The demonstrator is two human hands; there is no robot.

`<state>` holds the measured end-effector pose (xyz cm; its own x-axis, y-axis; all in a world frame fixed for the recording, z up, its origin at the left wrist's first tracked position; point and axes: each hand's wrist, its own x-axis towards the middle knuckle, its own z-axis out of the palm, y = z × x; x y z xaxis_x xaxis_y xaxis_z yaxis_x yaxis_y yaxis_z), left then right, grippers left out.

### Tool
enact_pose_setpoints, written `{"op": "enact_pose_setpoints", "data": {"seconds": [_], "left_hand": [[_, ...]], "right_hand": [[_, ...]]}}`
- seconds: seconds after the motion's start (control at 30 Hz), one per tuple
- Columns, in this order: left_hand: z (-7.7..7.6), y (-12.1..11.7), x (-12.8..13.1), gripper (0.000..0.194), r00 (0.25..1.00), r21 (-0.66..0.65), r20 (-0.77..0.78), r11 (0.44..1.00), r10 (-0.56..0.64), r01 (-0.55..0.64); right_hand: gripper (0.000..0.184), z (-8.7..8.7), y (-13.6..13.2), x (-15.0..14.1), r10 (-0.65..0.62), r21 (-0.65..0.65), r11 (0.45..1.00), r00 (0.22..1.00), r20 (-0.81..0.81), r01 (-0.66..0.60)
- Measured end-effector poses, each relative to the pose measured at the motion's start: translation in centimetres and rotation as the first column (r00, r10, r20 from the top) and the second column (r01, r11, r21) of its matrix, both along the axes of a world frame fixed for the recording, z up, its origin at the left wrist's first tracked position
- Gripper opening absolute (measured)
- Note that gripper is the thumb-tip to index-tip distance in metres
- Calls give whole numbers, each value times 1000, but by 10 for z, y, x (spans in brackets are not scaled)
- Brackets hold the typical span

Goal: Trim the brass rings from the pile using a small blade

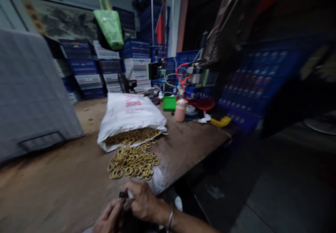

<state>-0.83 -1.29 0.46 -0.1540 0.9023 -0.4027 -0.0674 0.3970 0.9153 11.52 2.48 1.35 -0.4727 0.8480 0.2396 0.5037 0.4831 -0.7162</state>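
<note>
Head view shows, near, the right hand (pixel 143 199) curled closed on a small dark piece (pixel 121 194), the left hand (pixel 110 216) bending its fingers close beside it, hold unclear, and rings (pixel 131 161) heaped farther off before the sack (pixel 131 115) on the table (pixel 189 138).

There are two hands, one left hand (pixel 110 219) and one right hand (pixel 143 199), with one bracelet (pixel 170 217) and one small pale piece (pixel 130 193). One table (pixel 189 138), one white sack (pixel 133 115) and dozens of brass-coloured rings (pixel 131 163) show, the rings too overlapped for an exact count. Singles include one green tray (pixel 169 103), one pink bottle (pixel 180 111), one red dish (pixel 205 103), one green hanging bag (pixel 111 28) and one framed picture (pixel 63 19). Crate stacks (pixel 82 68) number at least three; their separate crates are too dim to count.
</note>
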Motion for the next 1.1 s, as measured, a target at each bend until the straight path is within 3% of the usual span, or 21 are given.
{"op": "enact_pose_setpoints", "data": {"seconds": [0.1, 0.2, 0.3, 0.4, 0.47, 0.53, 0.63, 0.93, 1.1], "left_hand": [[7, -17, 3, 37, 994, 1, 45, 995, 104, -104], [18, -18, 11, 36, 983, 159, 2, 971, 182, -180], [24, -16, 12, 24, 972, 347, -88, 921, 218, -175], [22, -17, 8, 16, 969, 390, -140, 911, 203, -134], [18, -18, 5, 18, 983, 323, -96, 939, 154, -116], [12, -18, 5, 24, 994, 167, 28, 980, 109, -112], [7, -16, 7, 30, 971, -12, 230, 998, 70, -69], [12, -10, 8, 27, 911, -32, 410, 999, 47, -37], [7, -7, 7, 26, 911, -49, 395, 994, 114, -103]], "right_hand": [[12, 3, -5, 5, -69, -133, 990, 991, -119, 53], [20, 5, -7, 6, -87, -271, 961, 985, -151, 43], [29, 6, -7, 3, -79, -370, 929, 977, -200, -1], [26, 7, -6, -1, -71, -415, 909, 971, -229, -31], [22, 6, -4, -2, -90, -412, 911, 974, -208, -4], [19, 5, -2, -1, -109, -371, 928, 979, -173, 38], [21, 5, 1, 0, -113, -300, 951, 986, -120, 72], [23, -2, 10, 1, -89, -374, 927, 982, -167, 21], [13, -6, 13, 5, -46, -262, 964, 999, 1, 45]]}}
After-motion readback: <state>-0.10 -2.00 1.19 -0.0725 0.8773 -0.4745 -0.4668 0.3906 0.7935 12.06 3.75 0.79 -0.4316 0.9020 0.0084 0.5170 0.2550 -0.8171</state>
